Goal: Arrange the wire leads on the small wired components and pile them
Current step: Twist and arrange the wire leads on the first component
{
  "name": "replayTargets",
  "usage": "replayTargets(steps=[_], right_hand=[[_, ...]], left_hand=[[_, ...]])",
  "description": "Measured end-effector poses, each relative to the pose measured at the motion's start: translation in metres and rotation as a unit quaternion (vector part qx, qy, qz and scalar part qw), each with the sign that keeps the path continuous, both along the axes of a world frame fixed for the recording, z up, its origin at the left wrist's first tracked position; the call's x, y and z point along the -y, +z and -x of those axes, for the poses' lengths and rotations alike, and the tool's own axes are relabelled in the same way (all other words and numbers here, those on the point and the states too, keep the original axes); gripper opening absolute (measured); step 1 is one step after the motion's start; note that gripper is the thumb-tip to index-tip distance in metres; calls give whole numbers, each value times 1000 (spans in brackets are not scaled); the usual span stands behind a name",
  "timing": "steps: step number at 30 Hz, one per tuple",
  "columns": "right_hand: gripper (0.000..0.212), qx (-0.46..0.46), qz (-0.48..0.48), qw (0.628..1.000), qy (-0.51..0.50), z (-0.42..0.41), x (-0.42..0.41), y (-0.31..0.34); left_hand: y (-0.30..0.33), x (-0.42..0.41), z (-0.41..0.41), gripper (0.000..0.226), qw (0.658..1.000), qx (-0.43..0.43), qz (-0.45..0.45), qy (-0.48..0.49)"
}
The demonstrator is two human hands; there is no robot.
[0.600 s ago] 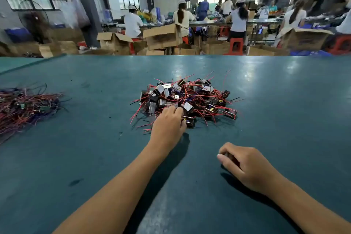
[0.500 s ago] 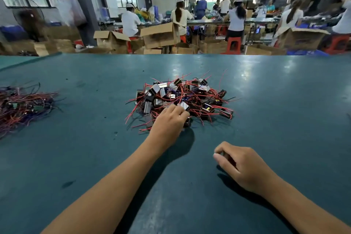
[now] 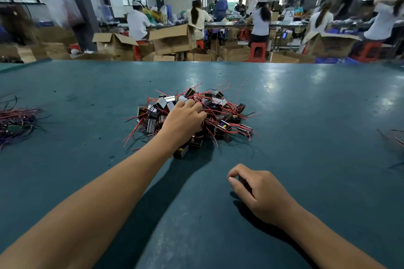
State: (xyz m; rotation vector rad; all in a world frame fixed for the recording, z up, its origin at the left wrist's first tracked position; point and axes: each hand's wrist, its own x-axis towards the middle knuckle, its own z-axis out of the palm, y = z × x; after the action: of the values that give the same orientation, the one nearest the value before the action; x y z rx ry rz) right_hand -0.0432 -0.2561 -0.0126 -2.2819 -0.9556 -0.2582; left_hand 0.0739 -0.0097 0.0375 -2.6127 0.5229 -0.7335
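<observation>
Left hand [image 3: 182, 121] reaching into pile of wired components [image 3: 218, 113] mid-tabletop [image 3: 306, 105], fingers curled over top pieces, grip unclear. Right hand [image 3: 260, 194] near pile, resting on tabletop, fingers curled, contents not visible.

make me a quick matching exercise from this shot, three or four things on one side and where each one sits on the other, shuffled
Things:
1. left hand
2. right hand
3. heap of wired components
4. bundle of red and dark wires

Places:
A. at the table's far left edge of view
B. middle of the green table
C. reaching into the heap
D. near the viewer, fingers curled, resting on the table

Pairs: 1-C, 2-D, 3-B, 4-A
</observation>
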Motion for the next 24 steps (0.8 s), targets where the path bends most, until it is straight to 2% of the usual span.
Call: replayTargets(steps=[3, 5, 7, 9, 12, 13, 14, 17, 19, 21, 24], right_hand=[[12, -1, -9, 1000, -1, -1, 0, -1], [11, -6, -14, 1000, -3, -1, 0, -1], [10, -9, -24, 1000, -7, -2, -1, -1], [8, -17, -41, 999, -16, -2, -1, -2], [6, -17, -68, 996, -52, -4, 0, -2], [4, -11, -80, 994, -74, -5, -1, -2], [2, -6, -98, 990, -100, -6, -1, -2], [7, -11, -181, 968, -176, -10, -1, 0], [14, -38, -226, 950, -213, -14, 2, 0], [21, -100, -285, 932, -202, -16, 3, 2], [32, -182, -338, 914, -131, -13, 1, 3]], left_hand=[[7, 5, 16, 35, 986, 12, 162, -40], [18, 12, 32, 35, 945, 13, 315, -84], [35, 17, 50, 30, 895, 15, 426, -133], [47, 22, 69, 24, 821, -2, 541, -182], [39, 32, 96, 23, 651, -136, 718, -206], [28, 34, 103, 25, 611, -181, 744, -202], [14, 35, 110, 27, 589, -219, 754, -192], [-18, 31, 121, 30, 576, -297, 743, -166], [-30, 27, 121, 28, 582, -328, 725, -167], [-35, 26, 122, 27, 591, -344, 712, -162], [-41, 26, 123, 29, 588, -348, 709, -174]])
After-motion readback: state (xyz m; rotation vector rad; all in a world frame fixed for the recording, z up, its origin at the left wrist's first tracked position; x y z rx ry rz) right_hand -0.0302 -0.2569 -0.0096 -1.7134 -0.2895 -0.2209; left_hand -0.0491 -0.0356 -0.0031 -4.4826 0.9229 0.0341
